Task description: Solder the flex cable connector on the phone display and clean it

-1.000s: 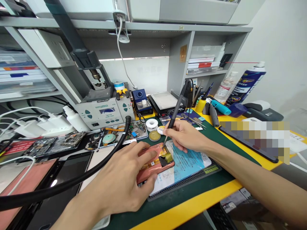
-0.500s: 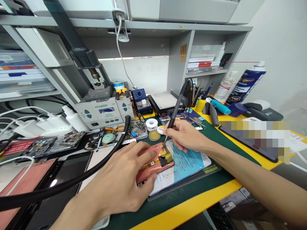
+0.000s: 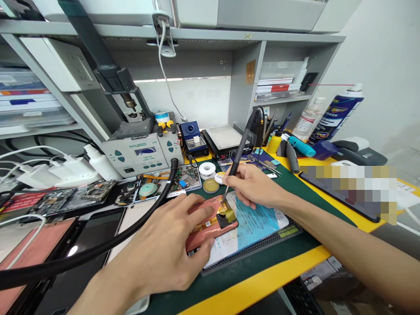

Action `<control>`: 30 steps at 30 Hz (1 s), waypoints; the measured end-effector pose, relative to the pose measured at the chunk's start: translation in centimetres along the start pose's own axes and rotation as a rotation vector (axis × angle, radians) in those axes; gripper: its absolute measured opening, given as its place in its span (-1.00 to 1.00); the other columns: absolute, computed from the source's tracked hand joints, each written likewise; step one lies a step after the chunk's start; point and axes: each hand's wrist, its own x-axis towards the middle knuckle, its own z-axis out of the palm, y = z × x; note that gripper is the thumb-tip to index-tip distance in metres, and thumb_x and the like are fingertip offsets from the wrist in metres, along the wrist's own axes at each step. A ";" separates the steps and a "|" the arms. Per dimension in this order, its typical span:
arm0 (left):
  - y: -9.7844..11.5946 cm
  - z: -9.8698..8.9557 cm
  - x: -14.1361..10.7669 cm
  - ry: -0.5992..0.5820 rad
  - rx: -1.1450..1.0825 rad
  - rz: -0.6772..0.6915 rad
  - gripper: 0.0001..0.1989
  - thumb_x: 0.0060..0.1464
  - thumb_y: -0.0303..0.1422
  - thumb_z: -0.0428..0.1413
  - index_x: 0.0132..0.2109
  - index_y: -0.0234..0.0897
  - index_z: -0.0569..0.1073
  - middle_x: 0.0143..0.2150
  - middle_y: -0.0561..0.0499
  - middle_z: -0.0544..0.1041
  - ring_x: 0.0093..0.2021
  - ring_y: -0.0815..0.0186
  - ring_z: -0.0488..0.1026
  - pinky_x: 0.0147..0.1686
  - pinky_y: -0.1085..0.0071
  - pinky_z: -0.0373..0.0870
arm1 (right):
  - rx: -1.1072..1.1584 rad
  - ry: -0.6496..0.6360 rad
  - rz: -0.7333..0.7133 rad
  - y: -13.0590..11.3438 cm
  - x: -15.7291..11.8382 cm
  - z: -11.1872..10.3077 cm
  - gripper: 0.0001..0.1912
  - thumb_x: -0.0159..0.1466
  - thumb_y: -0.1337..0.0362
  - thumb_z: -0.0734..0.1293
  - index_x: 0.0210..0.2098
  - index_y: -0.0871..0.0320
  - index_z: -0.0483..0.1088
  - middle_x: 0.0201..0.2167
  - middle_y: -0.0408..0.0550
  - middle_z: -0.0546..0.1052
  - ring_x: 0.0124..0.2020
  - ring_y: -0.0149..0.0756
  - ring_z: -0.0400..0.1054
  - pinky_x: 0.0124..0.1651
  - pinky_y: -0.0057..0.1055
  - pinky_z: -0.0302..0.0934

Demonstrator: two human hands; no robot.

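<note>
Copper-coloured panel (image 3: 205,234) beneath left grip (image 3: 164,245)

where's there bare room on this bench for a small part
Two bare patches of green mat: a wedge between the right forearm and black tablet, and a strip between the black pad and the near yellow edge. It's crowded further back, around the white spool and circuit board, and at left, where the black hose crosses the phones.

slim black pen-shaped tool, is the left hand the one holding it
No, the right hand holds the slim black pen-shaped tool, while the left hand rests on the copper-coloured flat panel.
</note>
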 end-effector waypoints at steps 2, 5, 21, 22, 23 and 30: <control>0.0 0.0 0.0 0.000 0.005 0.005 -0.59 0.12 -0.31 0.06 0.13 -0.09 0.45 -0.03 -0.11 0.48 -0.08 0.10 0.47 -0.09 0.24 0.43 | 0.002 0.001 0.001 0.0 0.0 0.0 -0.85 0.33 0.20 0.22 -0.35 0.12 0.29 -0.84 -0.33 0.29 -0.86 -0.50 0.08 -0.82 -0.65 -0.07; 0.1 -0.1 0.0 -0.006 0.005 0.002 -0.59 0.12 -0.31 0.06 0.12 -0.10 0.45 -0.05 -0.11 0.48 -0.10 0.11 0.46 -0.12 0.24 0.44 | -0.004 0.002 0.005 0.1 0.0 0.0 -0.84 0.32 0.19 0.23 -0.33 0.13 0.30 -0.84 -0.32 0.29 -0.86 -0.51 0.08 -0.82 -0.65 -0.07; 0.4 -0.3 0.1 -0.116 0.008 -0.072 -0.57 0.15 -0.28 0.01 0.16 -0.10 0.40 -0.05 -0.09 0.42 -0.12 0.11 0.40 -0.13 0.13 0.40 | -0.016 0.032 0.033 0.0 0.1 0.0 -0.86 0.31 0.22 0.22 -0.36 0.13 0.27 -0.86 -0.31 0.28 -0.87 -0.50 0.07 -0.84 -0.65 -0.08; 0.4 -0.3 0.2 -0.120 0.005 -0.074 -0.57 0.14 -0.28 0.01 0.16 -0.10 0.41 -0.05 -0.09 0.41 -0.11 0.11 0.39 -0.12 0.13 0.40 | -0.023 0.033 0.032 0.0 0.1 0.0 -0.86 0.31 0.22 0.22 -0.36 0.13 0.27 -0.85 -0.31 0.28 -0.87 -0.50 0.07 -0.84 -0.65 -0.07; 0.4 -0.3 0.2 -0.122 0.002 -0.074 -0.58 0.14 -0.27 0.01 0.15 -0.10 0.41 -0.04 -0.09 0.41 -0.11 0.10 0.39 -0.11 0.12 0.40 | -0.029 0.034 0.031 0.0 0.1 0.0 -0.86 0.31 0.22 0.22 -0.35 0.13 0.27 -0.85 -0.30 0.29 -0.87 -0.50 0.08 -0.83 -0.65 -0.07; 0.3 -0.3 0.3 -0.135 -0.012 -0.079 -0.54 0.17 -0.25 -0.01 0.21 -0.06 0.35 -0.01 -0.08 0.40 -0.07 0.10 0.39 -0.07 0.12 0.38 | -0.040 0.033 0.029 0.1 0.1 0.0 -0.88 0.31 0.24 0.20 -0.34 0.13 0.26 -0.85 -0.30 0.30 -0.88 -0.50 0.08 -0.84 -0.65 -0.09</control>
